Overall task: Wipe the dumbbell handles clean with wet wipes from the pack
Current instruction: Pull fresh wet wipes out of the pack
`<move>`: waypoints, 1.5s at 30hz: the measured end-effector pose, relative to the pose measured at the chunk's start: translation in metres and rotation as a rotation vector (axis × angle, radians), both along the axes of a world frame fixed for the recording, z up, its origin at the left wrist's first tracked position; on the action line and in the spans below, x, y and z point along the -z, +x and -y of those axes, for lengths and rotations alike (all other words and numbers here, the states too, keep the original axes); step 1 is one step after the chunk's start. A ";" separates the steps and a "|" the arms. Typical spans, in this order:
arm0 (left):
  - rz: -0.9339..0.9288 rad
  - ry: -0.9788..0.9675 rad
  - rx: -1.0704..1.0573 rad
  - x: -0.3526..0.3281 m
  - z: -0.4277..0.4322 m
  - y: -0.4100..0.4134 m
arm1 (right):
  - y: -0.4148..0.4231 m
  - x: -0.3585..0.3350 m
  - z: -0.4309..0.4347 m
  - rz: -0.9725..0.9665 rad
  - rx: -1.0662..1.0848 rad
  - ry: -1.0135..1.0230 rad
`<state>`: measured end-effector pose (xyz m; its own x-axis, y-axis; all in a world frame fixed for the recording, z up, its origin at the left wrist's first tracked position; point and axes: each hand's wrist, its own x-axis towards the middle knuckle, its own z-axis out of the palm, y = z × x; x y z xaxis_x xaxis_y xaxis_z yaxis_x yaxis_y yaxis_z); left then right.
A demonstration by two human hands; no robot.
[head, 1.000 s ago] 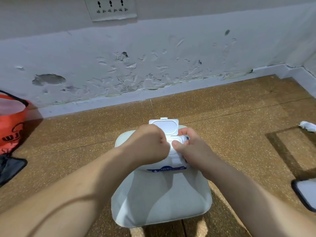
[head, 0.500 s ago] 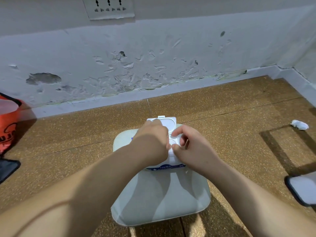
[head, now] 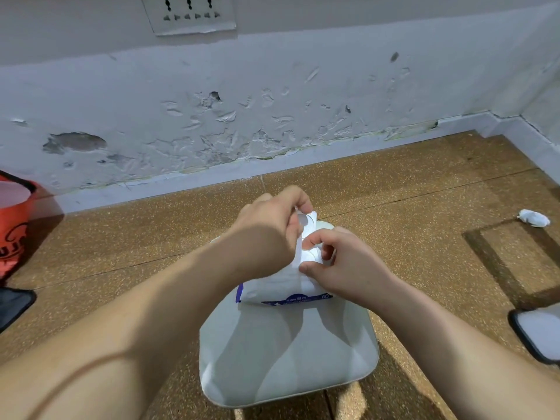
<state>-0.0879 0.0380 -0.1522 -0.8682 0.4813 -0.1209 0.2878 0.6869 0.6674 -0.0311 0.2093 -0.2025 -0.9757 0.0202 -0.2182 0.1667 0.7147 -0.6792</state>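
Note:
A white wet wipe pack (head: 283,287) with blue print lies on the far end of a pale grey square stool (head: 288,356). Its flip lid (head: 308,221) stands raised. My left hand (head: 269,234) grips the pack's left side and the lid, fingers curled over them. My right hand (head: 342,265) is at the round opening, thumb and fingers pinching there; I cannot see a wipe coming out. No dumbbell is in view.
A crumpled white wipe (head: 534,218) lies on the brown speckled floor at the right. A dark-rimmed white object (head: 538,336) sits at the right edge. An orange bag (head: 12,225) and dark cloth (head: 13,304) are at the left. A peeling wall runs behind.
My left hand has risen and shifted onto the lid, tipping the pack's far end up. My right hand has stayed at the opening, its fingers curling in.

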 end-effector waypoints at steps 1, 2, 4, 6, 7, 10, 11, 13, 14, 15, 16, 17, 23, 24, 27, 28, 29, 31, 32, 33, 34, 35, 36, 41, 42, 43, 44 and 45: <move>0.021 0.057 -0.011 -0.001 0.002 -0.002 | 0.000 -0.001 0.000 0.004 0.002 -0.001; 0.048 0.103 -0.017 -0.001 0.003 -0.002 | 0.000 -0.002 0.000 0.005 0.006 -0.007; 0.078 0.161 -0.034 0.000 0.002 -0.002 | -0.001 -0.003 0.000 0.002 0.011 -0.025; 0.057 0.219 -0.051 -0.002 0.000 0.000 | -0.002 -0.004 0.003 -0.007 -0.008 -0.007; 0.048 0.259 -0.059 -0.003 -0.002 0.000 | -0.002 -0.004 0.004 -0.006 -0.017 0.010; 0.006 0.344 -0.075 -0.010 -0.005 -0.002 | -0.004 -0.007 0.008 0.011 -0.014 0.012; -0.015 0.378 -0.087 -0.011 -0.005 -0.003 | -0.004 -0.007 0.008 0.014 -0.017 0.016; -0.039 0.455 -0.125 -0.012 -0.005 -0.006 | -0.003 -0.008 0.008 0.009 -0.027 0.031; -0.034 0.480 -0.149 -0.013 -0.005 -0.006 | -0.002 -0.009 0.008 0.006 -0.027 0.022; -0.019 0.497 -0.177 -0.014 -0.006 -0.007 | -0.001 -0.010 0.008 0.003 -0.023 0.000; 0.007 0.513 -0.203 -0.015 -0.008 -0.006 | 0.000 -0.012 0.010 0.002 -0.018 -0.024; 0.041 0.530 -0.214 -0.016 -0.009 -0.005 | 0.000 -0.013 0.012 -0.005 -0.010 -0.049; 0.339 0.413 -0.223 -0.005 0.003 -0.002 | -0.001 -0.019 0.015 0.013 0.156 -0.484; 0.401 0.371 -0.216 -0.002 0.007 -0.003 | 0.000 -0.019 0.014 0.031 0.169 -0.520; 0.381 0.207 -0.079 0.000 0.011 -0.003 | -0.002 -0.017 0.011 0.071 0.176 -0.505; 0.342 0.179 -0.067 -0.001 0.010 -0.004 | -0.003 -0.017 0.011 0.097 0.187 -0.518; 0.313 0.167 -0.069 -0.002 0.009 -0.004 | -0.004 -0.017 0.011 0.118 0.202 -0.543; 0.280 0.188 -0.093 -0.004 0.009 -0.004 | -0.004 -0.018 0.010 0.105 0.179 -0.485; 0.272 0.214 -0.105 -0.005 0.009 -0.004 | -0.003 -0.020 0.010 0.070 0.120 -0.383; 0.265 0.235 -0.112 -0.005 0.009 -0.004 | -0.001 -0.022 0.011 0.045 0.042 -0.282; 0.256 0.244 -0.111 -0.006 0.009 -0.004 | 0.001 -0.023 0.013 0.037 -0.032 -0.208; 0.243 0.243 -0.104 -0.007 0.009 -0.003 | 0.002 -0.023 0.014 0.044 -0.077 -0.161; 0.228 0.239 -0.098 -0.009 0.008 -0.002 | 0.001 -0.020 0.015 0.055 -0.090 -0.121; 0.178 0.366 -0.127 -0.013 0.006 0.000 | -0.003 -0.017 0.022 0.057 -0.054 -0.064; 0.177 0.395 -0.146 -0.014 0.006 0.000 | -0.004 -0.018 0.022 0.048 -0.049 -0.096; 0.175 0.421 -0.172 -0.014 0.006 -0.002 | -0.004 -0.019 0.022 0.050 -0.045 -0.115; 0.174 0.445 -0.205 -0.016 0.007 -0.002 | -0.004 -0.019 0.021 0.052 -0.043 -0.118; 0.176 0.470 -0.236 -0.018 0.006 -0.002 | -0.004 -0.018 0.021 0.052 -0.044 -0.106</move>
